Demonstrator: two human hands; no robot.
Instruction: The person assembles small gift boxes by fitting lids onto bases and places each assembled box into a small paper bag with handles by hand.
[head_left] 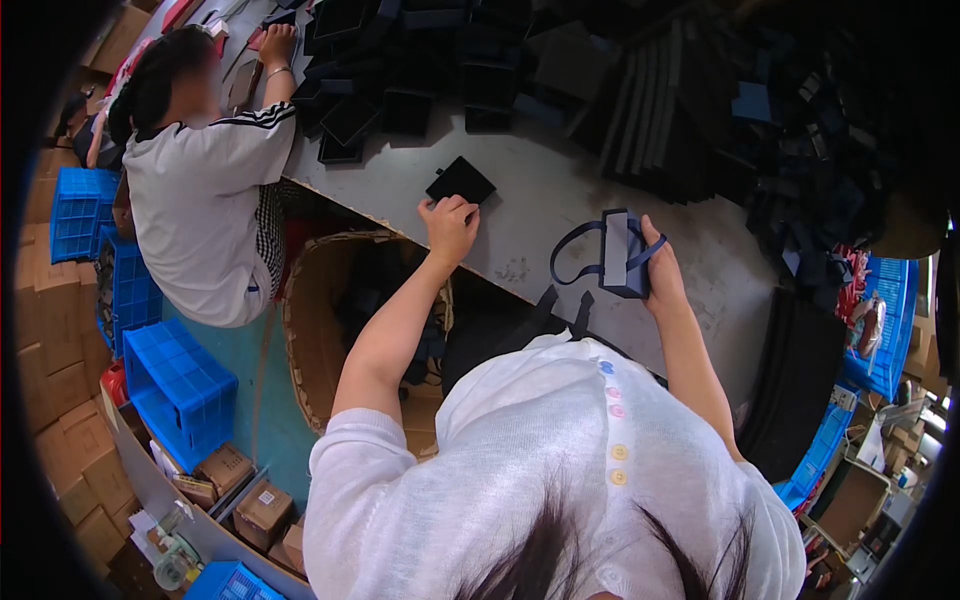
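My left hand (453,226) has its fingers closed at the near edge of a flat black square piece (464,182), which looks like a box insert or pad, just over the grey worktable. In my right hand (664,268) is a small dark blue box (626,282) with a lighter grey-blue inner face. A dark blue ribbon (567,243) loops out from the box to the left and also crosses its front. The fingers behind the box are partly hidden.
Piles of dark boxes (405,112) and stacked black panels (650,105) crowd the far side of the worktable (545,180). To the left a co-worker in a white shirt (200,215) sits at the table. Blue crates (180,385) and a large cardboard box (318,330) stand below.
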